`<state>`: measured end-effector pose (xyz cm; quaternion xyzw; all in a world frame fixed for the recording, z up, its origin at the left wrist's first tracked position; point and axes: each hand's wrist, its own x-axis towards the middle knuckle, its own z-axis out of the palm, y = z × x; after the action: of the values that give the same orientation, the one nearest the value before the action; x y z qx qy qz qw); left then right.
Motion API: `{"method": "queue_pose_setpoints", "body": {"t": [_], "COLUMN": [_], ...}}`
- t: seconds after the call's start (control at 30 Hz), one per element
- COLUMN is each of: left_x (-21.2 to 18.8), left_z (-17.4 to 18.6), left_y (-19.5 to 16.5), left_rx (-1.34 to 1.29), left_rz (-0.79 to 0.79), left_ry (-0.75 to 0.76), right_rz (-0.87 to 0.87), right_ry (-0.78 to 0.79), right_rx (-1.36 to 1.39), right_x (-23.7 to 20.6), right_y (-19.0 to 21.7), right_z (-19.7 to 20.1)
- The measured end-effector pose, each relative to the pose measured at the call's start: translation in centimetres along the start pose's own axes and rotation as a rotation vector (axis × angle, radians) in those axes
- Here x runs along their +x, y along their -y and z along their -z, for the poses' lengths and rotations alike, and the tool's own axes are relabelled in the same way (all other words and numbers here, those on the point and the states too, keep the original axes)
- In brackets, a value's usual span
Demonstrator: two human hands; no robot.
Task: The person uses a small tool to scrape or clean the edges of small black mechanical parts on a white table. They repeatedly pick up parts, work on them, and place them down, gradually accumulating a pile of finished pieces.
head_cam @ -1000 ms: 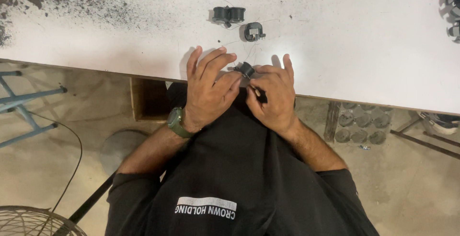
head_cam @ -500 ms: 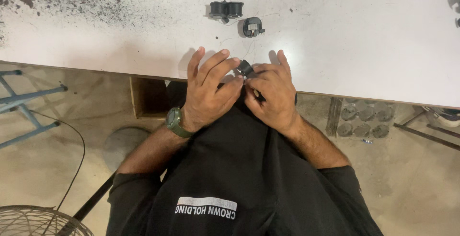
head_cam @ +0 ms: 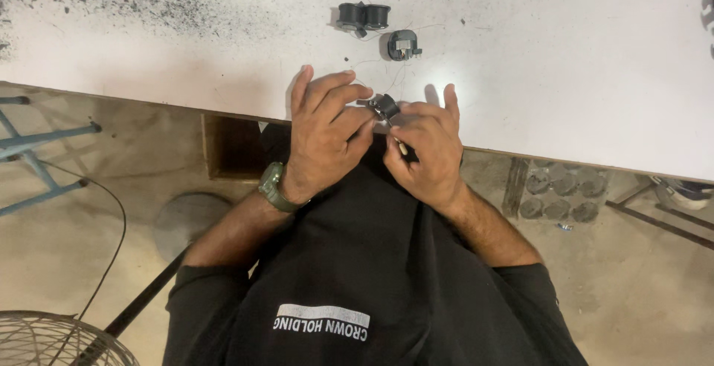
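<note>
Holding a small black spool (head_cam: 386, 106) between both hands at the counter (head_cam: 558, 53) edge, I seem to be in the middle of fiddling with its thin wire. My left hand (head_cam: 325, 137) has thumb and forefinger closed on the spool's near side, the other fingers fanned upward and free. My right hand (head_cam: 425, 145) is pressed together on the spool's other side, and a thin dark stick, maybe a tool or lead, pokes out below its grip; I cannot tell which. Fine wire strands loop over the counter just beyond my fingertips.

Farther back on the counter lie a double spool (head_cam: 363, 15) and a single one (head_cam: 403, 45), well apart from my hands.

As I judge it, the next move calls for a steady pinch and small finger turns, keeping the wire taut without snapping it.
</note>
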<state>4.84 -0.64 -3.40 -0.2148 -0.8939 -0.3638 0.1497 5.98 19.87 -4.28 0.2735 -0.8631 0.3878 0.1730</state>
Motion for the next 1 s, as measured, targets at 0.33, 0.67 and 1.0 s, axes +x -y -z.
{"method": "queue_pose_setpoints", "body": {"t": [0.33,0.67,1.0], "left_x": [0.1,0.0,-0.2], "left_z": [0.3,0.3,0.6], "left_y": [0.2,0.4,0.6], "left_rx": [-0.039,-0.07,-0.054], "left_rz": [-0.012,-0.005,-0.024], "left_ry": [-0.001,0.0,-0.004], "right_rz": [0.062,0.053,0.044], "right_ry": [0.02,0.023,0.026], "right_rx": [-0.055,-0.006,-0.053], "right_x": [-0.5,0.0,-0.1], "right_y": [-0.4,0.0,0.2], "right_z": [-0.9,-0.4,-0.7]}}
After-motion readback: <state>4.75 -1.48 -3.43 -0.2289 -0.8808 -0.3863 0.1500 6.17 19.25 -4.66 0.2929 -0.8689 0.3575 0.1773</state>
